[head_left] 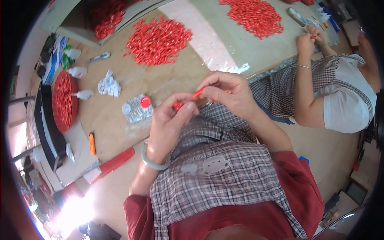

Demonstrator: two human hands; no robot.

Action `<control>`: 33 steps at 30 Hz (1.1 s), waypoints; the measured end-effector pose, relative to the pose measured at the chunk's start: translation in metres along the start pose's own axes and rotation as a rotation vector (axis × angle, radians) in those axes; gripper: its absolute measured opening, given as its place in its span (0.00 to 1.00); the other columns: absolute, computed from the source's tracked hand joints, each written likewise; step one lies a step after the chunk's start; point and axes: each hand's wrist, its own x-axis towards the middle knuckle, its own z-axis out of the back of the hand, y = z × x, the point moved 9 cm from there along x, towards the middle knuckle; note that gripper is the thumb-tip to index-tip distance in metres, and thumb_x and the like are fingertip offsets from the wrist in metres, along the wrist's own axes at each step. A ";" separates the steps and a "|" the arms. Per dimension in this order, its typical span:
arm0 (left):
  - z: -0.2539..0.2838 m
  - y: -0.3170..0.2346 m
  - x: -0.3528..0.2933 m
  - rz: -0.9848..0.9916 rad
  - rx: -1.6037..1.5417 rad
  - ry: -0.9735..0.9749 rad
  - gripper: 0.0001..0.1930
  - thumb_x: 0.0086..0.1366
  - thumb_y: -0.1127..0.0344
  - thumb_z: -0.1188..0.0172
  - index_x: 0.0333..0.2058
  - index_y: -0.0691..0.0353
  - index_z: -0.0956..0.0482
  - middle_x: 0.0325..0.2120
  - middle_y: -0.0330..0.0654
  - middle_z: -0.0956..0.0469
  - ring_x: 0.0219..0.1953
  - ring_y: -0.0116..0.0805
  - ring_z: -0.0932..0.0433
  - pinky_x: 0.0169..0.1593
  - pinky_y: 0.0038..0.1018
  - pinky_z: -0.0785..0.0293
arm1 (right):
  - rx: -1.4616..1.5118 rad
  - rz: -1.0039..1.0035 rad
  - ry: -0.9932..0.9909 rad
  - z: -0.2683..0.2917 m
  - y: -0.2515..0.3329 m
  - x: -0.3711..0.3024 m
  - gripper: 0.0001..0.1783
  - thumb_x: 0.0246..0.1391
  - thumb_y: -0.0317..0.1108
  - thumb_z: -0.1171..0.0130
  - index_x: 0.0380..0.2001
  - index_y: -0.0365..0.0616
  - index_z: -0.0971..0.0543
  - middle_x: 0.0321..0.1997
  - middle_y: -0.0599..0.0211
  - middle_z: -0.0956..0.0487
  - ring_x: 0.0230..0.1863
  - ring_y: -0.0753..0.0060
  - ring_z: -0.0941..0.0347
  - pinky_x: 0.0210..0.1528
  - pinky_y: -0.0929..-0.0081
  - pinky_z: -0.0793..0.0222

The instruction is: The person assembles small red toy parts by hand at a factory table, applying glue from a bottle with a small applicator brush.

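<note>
My left hand [170,116], with a pale bangle at its wrist, is closed round a small red piece [177,105] that shows between the fingers. Close beside it, my right hand [229,93] pinches another glossy red piece [198,93], whose near end meets the left fingertips. Whether the two pieces are joined is hidden by the fingers. Left of my left hand, a silvery speckled pad [138,113] bears a red cap [145,102] and a small white round lid [126,109]. Beyond my hands lies a heap of small red pieces [158,42].
On the left stand a red bowl [75,106] of red pieces, white squeeze bottles [78,72], crumpled tissue [109,85], a grey cutter [99,57] and an orange cutter [92,144]. At the right, a co-worker's hands [310,40] hold a red piece near a second heap [256,18].
</note>
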 end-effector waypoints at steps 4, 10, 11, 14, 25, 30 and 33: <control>0.001 0.007 -0.002 -0.003 -0.094 0.033 0.11 0.68 0.69 0.44 0.47 0.67 0.26 0.29 0.36 0.22 0.27 0.15 0.33 0.30 0.13 0.38 | -0.081 0.115 -0.010 -0.007 0.001 0.000 0.06 0.56 0.23 0.40 0.37 0.35 0.20 0.33 0.66 0.21 0.32 0.81 0.25 0.32 0.84 0.30; 0.009 0.007 -0.009 -0.036 -0.106 0.024 0.11 0.67 0.70 0.42 0.46 0.67 0.26 0.31 0.36 0.22 0.32 0.17 0.28 0.33 0.14 0.34 | -0.528 0.353 0.032 -0.022 0.024 -0.004 0.06 0.52 0.23 0.38 0.35 0.38 0.19 0.32 0.66 0.20 0.31 0.77 0.23 0.30 0.82 0.28; 0.010 0.007 -0.010 -0.038 -0.108 0.029 0.11 0.67 0.71 0.42 0.46 0.68 0.26 0.31 0.37 0.23 0.33 0.18 0.27 0.35 0.14 0.32 | -0.526 0.353 0.034 -0.022 0.023 -0.004 0.06 0.52 0.23 0.38 0.35 0.38 0.19 0.32 0.66 0.20 0.31 0.77 0.23 0.30 0.82 0.28; 0.009 0.000 -0.012 -0.129 -0.093 -0.008 0.10 0.66 0.73 0.42 0.45 0.68 0.25 0.31 0.37 0.23 0.33 0.19 0.27 0.37 0.16 0.30 | -0.597 0.394 0.014 -0.024 0.027 -0.006 0.07 0.51 0.23 0.37 0.35 0.38 0.19 0.31 0.66 0.20 0.30 0.76 0.23 0.29 0.82 0.29; 0.015 0.016 -0.010 -0.030 -0.139 -0.049 0.09 0.68 0.68 0.44 0.41 0.67 0.23 0.26 0.38 0.24 0.22 0.16 0.38 0.24 0.14 0.44 | -0.207 -0.072 -0.009 -0.013 -0.016 -0.005 0.09 0.61 0.32 0.44 0.35 0.38 0.18 0.26 0.72 0.20 0.25 0.87 0.30 0.28 0.87 0.33; 0.017 0.022 -0.009 0.001 -0.184 -0.050 0.09 0.69 0.67 0.45 0.41 0.67 0.23 0.26 0.39 0.24 0.21 0.17 0.39 0.23 0.15 0.47 | -0.198 -0.110 0.002 -0.013 -0.020 -0.004 0.10 0.62 0.33 0.45 0.36 0.38 0.18 0.27 0.73 0.20 0.25 0.87 0.30 0.28 0.88 0.33; 0.018 0.021 -0.009 -0.009 -0.194 -0.049 0.09 0.69 0.67 0.45 0.41 0.68 0.24 0.26 0.38 0.24 0.21 0.16 0.40 0.23 0.15 0.47 | -0.184 -0.115 0.004 -0.013 -0.022 -0.003 0.10 0.62 0.33 0.45 0.36 0.37 0.19 0.28 0.73 0.20 0.25 0.87 0.30 0.28 0.88 0.33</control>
